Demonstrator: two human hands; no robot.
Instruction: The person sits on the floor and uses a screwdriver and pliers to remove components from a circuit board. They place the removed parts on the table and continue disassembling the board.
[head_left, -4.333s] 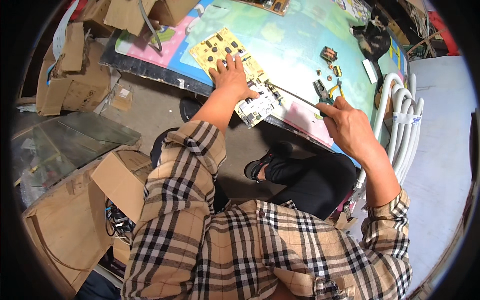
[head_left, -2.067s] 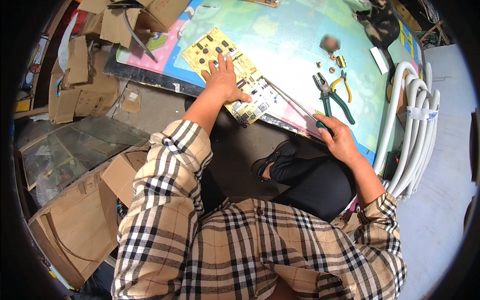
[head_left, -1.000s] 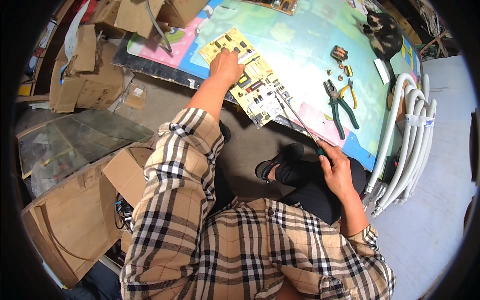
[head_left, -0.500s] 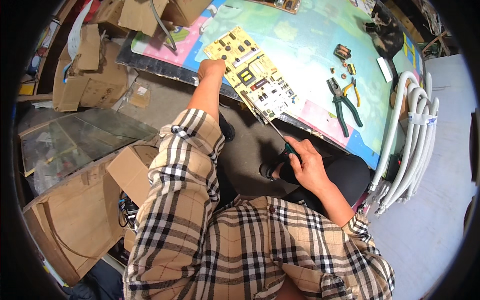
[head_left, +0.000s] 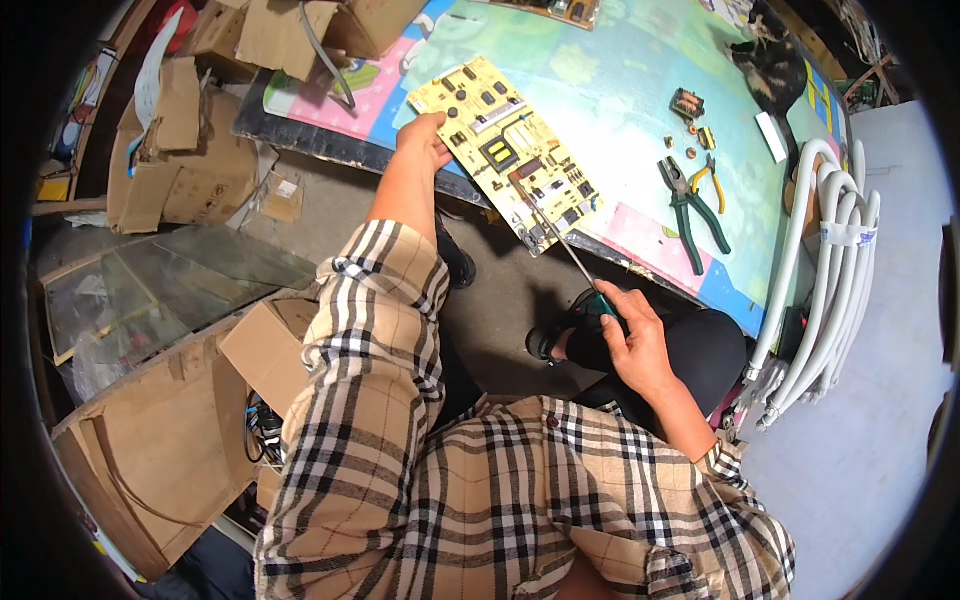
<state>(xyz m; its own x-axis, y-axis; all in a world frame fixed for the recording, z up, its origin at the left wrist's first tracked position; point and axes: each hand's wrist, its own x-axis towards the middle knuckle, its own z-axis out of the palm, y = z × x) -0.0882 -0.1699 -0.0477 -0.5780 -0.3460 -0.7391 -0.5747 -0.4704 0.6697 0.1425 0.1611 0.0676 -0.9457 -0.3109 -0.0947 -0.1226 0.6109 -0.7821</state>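
Observation:
A yellow circuit board [head_left: 480, 138], covered with black and white components, lies slanted over the near edge of the table. Its lower corner juts out past that edge. My left hand [head_left: 424, 142] is closed on the board's left edge, the thumb on top. In my right hand [head_left: 632, 335] is a screwdriver [head_left: 577, 262] with a green handle and a long thin shaft. The shaft reaches up over the board, and its tip is among the components near the dark red part. Whether the tip presses on anything, I cannot tell.
Green-handled pliers [head_left: 690, 210] and yellow-handled cutters [head_left: 711, 182] lie on the table [head_left: 590, 90], with a copper coil [head_left: 687, 103] and small parts above them. A cat [head_left: 775, 65] sits at the far right. Coiled white hoses [head_left: 835, 250] hang at the right; cardboard boxes [head_left: 195, 160] fill the left.
The board's lower end has shifted slightly and looks less glaring. My right hand and the screwdriver have moved a little right and down. My left fingers now show under the board's edge.

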